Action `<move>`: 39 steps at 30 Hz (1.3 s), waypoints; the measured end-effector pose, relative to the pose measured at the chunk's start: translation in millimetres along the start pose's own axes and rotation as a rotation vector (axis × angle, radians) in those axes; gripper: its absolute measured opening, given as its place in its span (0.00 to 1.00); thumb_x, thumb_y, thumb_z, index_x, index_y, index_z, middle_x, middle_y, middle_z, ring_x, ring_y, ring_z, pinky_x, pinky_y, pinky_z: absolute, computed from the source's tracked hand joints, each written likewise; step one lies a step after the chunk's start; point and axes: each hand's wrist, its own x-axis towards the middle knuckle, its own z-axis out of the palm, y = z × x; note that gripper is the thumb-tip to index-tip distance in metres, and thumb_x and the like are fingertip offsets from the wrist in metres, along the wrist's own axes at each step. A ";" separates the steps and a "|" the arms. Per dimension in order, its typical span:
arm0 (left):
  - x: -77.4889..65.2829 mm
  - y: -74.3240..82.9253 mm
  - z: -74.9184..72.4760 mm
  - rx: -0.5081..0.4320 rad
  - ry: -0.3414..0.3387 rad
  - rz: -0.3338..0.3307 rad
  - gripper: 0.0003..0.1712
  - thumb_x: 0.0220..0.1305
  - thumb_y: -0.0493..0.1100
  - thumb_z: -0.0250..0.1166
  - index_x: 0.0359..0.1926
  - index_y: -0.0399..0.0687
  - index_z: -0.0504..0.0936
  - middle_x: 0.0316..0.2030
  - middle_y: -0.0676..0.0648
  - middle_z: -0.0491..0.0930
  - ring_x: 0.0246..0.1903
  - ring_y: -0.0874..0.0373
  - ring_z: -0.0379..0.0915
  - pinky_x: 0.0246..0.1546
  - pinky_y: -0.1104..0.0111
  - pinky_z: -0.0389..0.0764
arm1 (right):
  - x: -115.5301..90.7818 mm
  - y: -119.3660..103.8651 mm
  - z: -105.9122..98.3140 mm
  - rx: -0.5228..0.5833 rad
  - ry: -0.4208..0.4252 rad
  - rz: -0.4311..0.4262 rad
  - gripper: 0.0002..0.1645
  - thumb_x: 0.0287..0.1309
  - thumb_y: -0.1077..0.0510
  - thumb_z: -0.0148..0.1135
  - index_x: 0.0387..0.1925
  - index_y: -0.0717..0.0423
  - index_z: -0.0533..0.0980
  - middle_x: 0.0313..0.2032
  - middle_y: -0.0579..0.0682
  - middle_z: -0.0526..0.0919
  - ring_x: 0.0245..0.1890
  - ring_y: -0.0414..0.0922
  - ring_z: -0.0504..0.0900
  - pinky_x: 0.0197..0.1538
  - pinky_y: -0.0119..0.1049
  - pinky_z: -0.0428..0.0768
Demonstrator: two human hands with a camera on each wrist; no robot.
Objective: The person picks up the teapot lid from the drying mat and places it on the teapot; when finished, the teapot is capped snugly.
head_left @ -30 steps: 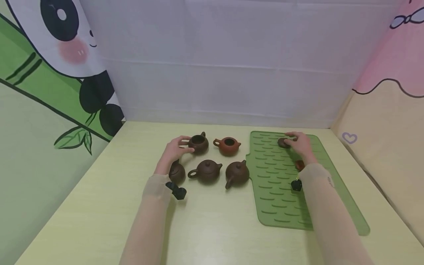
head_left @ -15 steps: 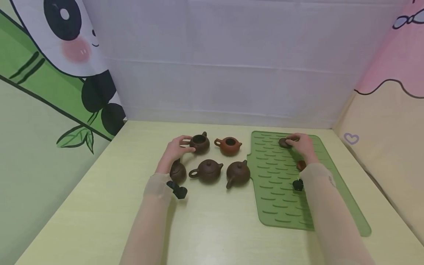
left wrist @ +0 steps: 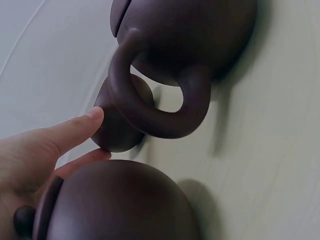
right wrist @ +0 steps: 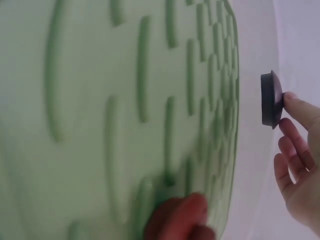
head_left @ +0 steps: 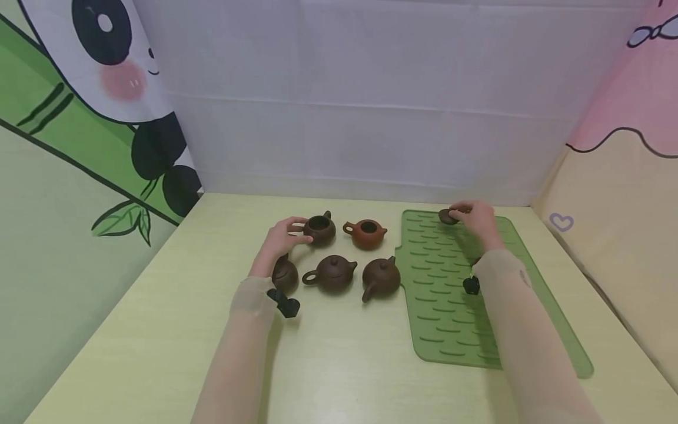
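My left hand (head_left: 282, 237) holds a lidless dark brown teapot (head_left: 320, 237) at its left side, thumb in front and fingers behind. In the left wrist view, thumb and fingertip touch that pot (left wrist: 120, 117), partly hidden by another teapot's handle. My right hand (head_left: 477, 221) pinches a dark brown teapot lid (head_left: 448, 217) by its knob, over the far part of the green mat (head_left: 439, 294). The right wrist view shows the lid (right wrist: 271, 100) raised clear of the mat, rim facing it. A reddish lid (right wrist: 177, 220) lies on the mat, mostly hidden by my sleeve from the head.
An orange-brown teapot (head_left: 366, 234) without a lid stands right of the held pot. Nearer me are lidded dark teapots: one at left (head_left: 285, 277) partly behind my wrist, a middle teapot (head_left: 332, 274) and a right teapot (head_left: 381, 278) beside the mat's edge.
My right hand has lifted the dark lid off the mat, upward and slightly left. The left hand stays at the lidless teapot. The head view has shifted slightly.
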 end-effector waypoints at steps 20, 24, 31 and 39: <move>-0.5 1.0 -0.9 0.004 0.002 -0.005 0.35 0.62 0.46 0.70 0.69 0.48 0.69 0.64 0.35 0.75 0.68 0.39 0.67 0.70 0.47 0.64 | 17.4 -95.8 31.8 -0.091 0.073 -0.269 0.16 0.64 0.51 0.64 0.49 0.54 0.84 0.51 0.59 0.84 0.51 0.56 0.80 0.52 0.54 0.77; -0.8 1.4 -1.0 0.002 0.000 -0.008 0.35 0.62 0.46 0.70 0.69 0.48 0.69 0.64 0.35 0.75 0.68 0.39 0.67 0.70 0.47 0.64 | 15.7 -116.7 40.5 -0.086 0.077 -0.317 0.15 0.63 0.50 0.65 0.48 0.52 0.85 0.47 0.57 0.85 0.48 0.54 0.81 0.50 0.50 0.78; 0.0 0.8 -0.4 0.001 0.003 -0.008 0.35 0.62 0.46 0.70 0.68 0.48 0.70 0.63 0.35 0.75 0.68 0.39 0.67 0.70 0.47 0.64 | 13.1 -147.9 51.5 -0.055 0.073 -0.378 0.14 0.63 0.51 0.66 0.47 0.51 0.85 0.46 0.54 0.87 0.46 0.51 0.81 0.49 0.46 0.78; -0.4 1.4 -0.7 -0.011 0.001 -0.016 0.35 0.62 0.46 0.70 0.68 0.47 0.70 0.64 0.35 0.75 0.68 0.38 0.65 0.70 0.47 0.64 | 12.5 -175.1 64.4 -0.031 0.055 -0.408 0.13 0.62 0.51 0.67 0.46 0.50 0.85 0.45 0.53 0.87 0.44 0.49 0.81 0.48 0.44 0.79</move>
